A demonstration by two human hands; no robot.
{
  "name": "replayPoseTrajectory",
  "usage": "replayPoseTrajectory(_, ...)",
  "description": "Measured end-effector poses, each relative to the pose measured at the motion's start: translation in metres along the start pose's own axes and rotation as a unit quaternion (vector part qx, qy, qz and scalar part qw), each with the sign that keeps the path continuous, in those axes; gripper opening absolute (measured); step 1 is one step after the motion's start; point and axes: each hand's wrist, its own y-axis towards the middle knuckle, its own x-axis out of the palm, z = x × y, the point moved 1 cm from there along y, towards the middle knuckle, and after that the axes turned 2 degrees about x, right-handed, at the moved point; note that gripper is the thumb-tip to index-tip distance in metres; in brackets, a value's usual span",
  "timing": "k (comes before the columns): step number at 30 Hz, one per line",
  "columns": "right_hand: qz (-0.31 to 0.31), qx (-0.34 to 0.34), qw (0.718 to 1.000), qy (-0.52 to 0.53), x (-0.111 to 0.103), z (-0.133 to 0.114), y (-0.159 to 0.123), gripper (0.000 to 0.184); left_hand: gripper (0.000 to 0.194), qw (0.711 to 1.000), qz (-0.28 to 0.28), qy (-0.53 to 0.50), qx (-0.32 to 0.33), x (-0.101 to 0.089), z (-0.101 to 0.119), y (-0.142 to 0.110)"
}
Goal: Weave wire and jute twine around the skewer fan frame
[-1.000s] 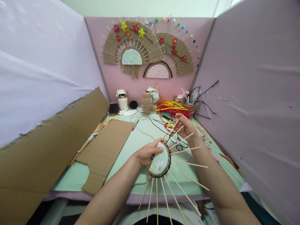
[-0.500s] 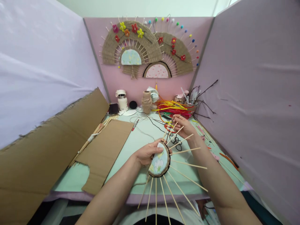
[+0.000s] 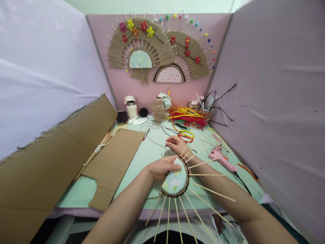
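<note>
My left hand (image 3: pixel 164 166) grips the flat edge of a half-round fan base (image 3: pixel 175 182), thumb on its blue floral cloth face. Thin wooden sticks (image 3: pixel 209 192) fan out from its curved rim, which is edged with black cord. Beyond the base, my right hand (image 3: pixel 175 144) pinches the black cord (image 3: pixel 170 148), pulled taut from the upper end of the rim. The right forearm passes behind the sticks. My left fingers are hidden under the base.
Scissors (image 3: pixel 186 135) and a pink glue gun (image 3: pixel 223 159) lie to the right. Colourful pipe cleaners (image 3: pixel 188 117), a twine cone (image 3: pixel 158 110) and a white bottle (image 3: pixel 132 109) stand at the back. Cardboard (image 3: pixel 119 159) covers the left. Two finished fans (image 3: pixel 141 40) hang on the pink wall.
My right hand has moved left with the black cord, from beside the stick tips to above the base. The base has shifted slightly right. The glue gun has come into full view.
</note>
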Motion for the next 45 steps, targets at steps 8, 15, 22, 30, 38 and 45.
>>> replayPoseTrajectory(8,-0.001,-0.010,1.000,0.016,-0.010,-0.006,0.000,0.025,0.034,0.998,0.040,-0.040,-0.017,0.009,-0.006,-0.001)
replayPoseTrajectory(15,-0.016,-0.014,0.999,0.047,-0.013,-0.006,0.004,0.025,0.033,0.996,-0.054,-0.075,0.006,0.010,-0.005,0.000)
replayPoseTrajectory(22,-0.007,-0.012,0.996,0.083,-0.017,-0.004,0.007,0.026,0.038,0.995,-0.064,-0.080,0.013,0.012,-0.003,0.001)
replayPoseTrajectory(30,-0.013,0.012,0.987,0.157,-0.022,-0.011,0.010,0.030,0.044,0.995,-0.050,-0.081,0.016,0.010,-0.004,0.002)
replayPoseTrajectory(38,-0.010,0.019,0.979,0.205,-0.025,-0.021,0.008,0.030,0.041,0.995,-0.049,-0.087,0.003,0.012,-0.003,0.002)
replayPoseTrajectory(45,-0.028,0.030,0.987,0.155,-0.027,-0.017,0.010,0.031,0.047,0.996,-0.038,-0.075,0.002,0.014,-0.004,0.003)
